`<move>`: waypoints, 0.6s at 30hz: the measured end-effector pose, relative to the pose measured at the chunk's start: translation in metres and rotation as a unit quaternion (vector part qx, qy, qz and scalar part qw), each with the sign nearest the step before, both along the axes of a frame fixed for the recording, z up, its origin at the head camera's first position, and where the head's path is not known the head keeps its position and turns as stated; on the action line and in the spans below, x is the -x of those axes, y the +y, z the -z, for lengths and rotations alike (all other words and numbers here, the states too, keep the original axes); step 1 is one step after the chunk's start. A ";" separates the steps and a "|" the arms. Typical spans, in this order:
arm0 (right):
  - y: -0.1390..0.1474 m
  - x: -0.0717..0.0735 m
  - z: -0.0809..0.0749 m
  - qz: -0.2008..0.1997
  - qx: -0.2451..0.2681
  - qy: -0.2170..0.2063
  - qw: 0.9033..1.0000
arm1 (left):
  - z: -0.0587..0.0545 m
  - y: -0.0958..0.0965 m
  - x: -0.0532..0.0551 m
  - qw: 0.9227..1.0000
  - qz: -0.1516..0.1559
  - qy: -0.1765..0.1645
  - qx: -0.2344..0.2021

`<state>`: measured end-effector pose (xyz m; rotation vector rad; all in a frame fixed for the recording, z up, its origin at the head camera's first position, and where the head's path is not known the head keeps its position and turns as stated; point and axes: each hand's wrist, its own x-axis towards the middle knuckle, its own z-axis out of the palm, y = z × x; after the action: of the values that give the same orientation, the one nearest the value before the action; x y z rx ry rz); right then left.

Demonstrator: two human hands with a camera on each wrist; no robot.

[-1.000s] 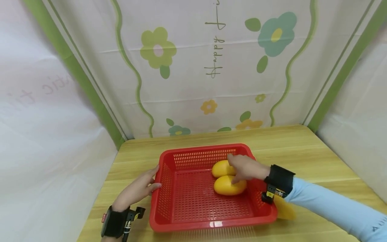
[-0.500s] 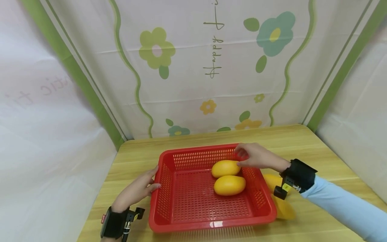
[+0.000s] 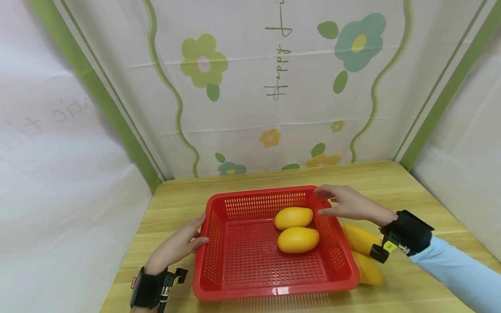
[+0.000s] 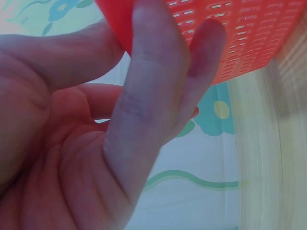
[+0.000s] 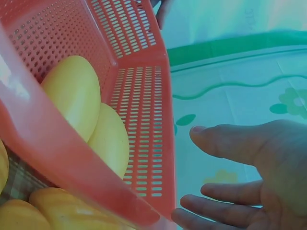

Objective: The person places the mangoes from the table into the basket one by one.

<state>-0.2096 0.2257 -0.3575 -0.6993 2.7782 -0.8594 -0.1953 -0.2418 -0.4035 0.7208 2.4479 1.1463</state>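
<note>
A red perforated plastic basket sits on the wooden table. Two yellow mangoes lie side by side in its right half, seen also as pale mangoes in the right wrist view. My left hand grips the basket's left rim, the thumb at the top edge and the fingers against the outer wall. By the back right corner hovers my right hand, thumb and fingers spread and holding nothing. More mangoes rest on the table outside the basket's right wall, partly covered by the right wrist gear.
A white cloth backdrop with flowers and green borders rises behind the table and along both sides. Each wrist wears a black strap with a small camera.
My right hand has let go of the mangoes in the basket and drawn back right to beyond the rim. The mangoes stay in place; my left hand has not moved.
</note>
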 end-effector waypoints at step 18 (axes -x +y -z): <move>0.020 -0.013 0.003 0.034 0.008 0.006 0.999 | 0.001 0.000 0.000 1.000 -0.006 0.004 0.012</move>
<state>-0.1962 0.2462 -0.3603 -0.6188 2.8229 -0.8932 -0.1951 -0.2423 -0.4044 0.7064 2.4721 1.1182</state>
